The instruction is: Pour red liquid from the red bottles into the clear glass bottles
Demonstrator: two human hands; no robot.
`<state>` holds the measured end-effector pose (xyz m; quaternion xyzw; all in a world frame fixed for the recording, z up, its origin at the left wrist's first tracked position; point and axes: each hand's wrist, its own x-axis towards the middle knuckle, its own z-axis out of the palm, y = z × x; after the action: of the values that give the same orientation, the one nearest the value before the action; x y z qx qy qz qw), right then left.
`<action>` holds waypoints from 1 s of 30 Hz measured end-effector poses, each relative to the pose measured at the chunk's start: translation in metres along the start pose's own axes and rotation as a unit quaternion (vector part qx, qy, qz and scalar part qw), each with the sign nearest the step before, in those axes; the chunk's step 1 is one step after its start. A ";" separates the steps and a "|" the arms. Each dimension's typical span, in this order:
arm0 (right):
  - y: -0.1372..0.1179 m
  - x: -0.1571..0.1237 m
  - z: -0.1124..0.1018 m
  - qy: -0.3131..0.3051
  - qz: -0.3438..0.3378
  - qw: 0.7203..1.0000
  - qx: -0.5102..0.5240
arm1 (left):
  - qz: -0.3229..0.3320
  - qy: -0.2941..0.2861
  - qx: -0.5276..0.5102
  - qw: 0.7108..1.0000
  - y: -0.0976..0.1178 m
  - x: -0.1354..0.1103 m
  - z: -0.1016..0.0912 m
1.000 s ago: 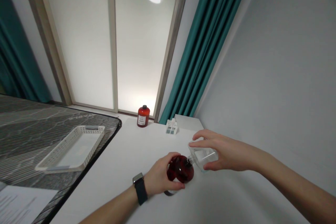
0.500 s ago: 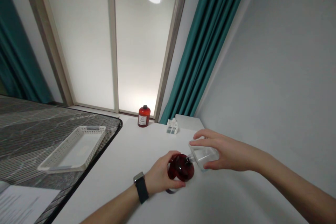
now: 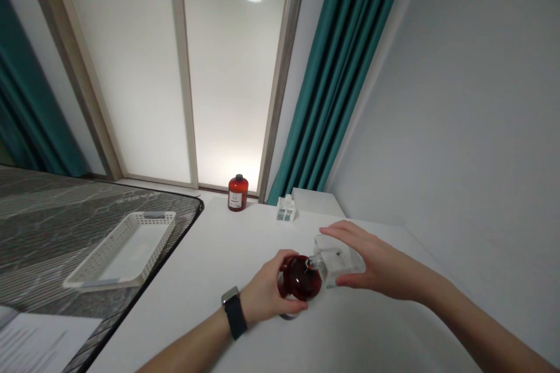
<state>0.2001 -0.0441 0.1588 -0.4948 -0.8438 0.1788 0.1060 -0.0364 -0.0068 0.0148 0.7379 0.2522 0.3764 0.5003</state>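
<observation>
My left hand (image 3: 272, 289), with a dark-strapped watch (image 3: 233, 310) on the wrist, is wrapped round a dark red-brown bottle (image 3: 305, 281) over the white table. In my right hand (image 3: 365, 253) is a clear glass bottle (image 3: 342, 260), tipped nearly level with its threaded neck pointing left. Its mouth meets the top of the red-brown bottle, and I cannot tell whether it touches or sits just above the opening. Any liquid passing between them is too small to make out. My left fingers hide part of the red-brown bottle's side.
Farther back on the white table (image 3: 196, 285) stand a capped red bottle (image 3: 238, 193) with a white label, a small white house-shaped object (image 3: 286, 208) and a white box (image 3: 317, 203). A white basket (image 3: 155, 250) and a printed sheet (image 3: 48, 341) lie on the grey mat at left.
My right hand has turned the clear bottle slightly, and its neck sits a little farther left over the red-brown bottle. My left hand keeps its hold. The camera view has shifted slightly.
</observation>
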 end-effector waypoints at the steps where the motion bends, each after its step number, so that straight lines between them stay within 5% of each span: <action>1: 0.001 -0.001 0.002 0.008 0.003 1.000 0.004 | 0.000 -0.001 -0.001 1.000 -0.001 0.000 0.001; 9: 0.027 -0.001 0.029 0.142 0.019 0.988 0.054 | -0.014 -0.009 0.007 1.000 -0.003 0.004 -0.001; 17: 0.046 0.020 0.059 0.281 0.024 0.937 0.207 | 0.001 -0.015 0.035 0.999 -0.009 0.003 -0.010; 23: 0.027 0.042 0.060 0.275 0.006 0.912 0.304 | 0.114 0.051 0.084 0.989 0.027 0.028 -0.034; 30: 0.008 0.043 0.076 0.241 -0.059 0.910 0.332 | 0.124 0.071 0.054 0.988 0.046 0.032 -0.045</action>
<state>0.1587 -0.0177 0.0861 -0.4084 -0.7123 0.3169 0.4748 -0.0544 0.0246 0.0766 0.7605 0.2138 0.4731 0.3900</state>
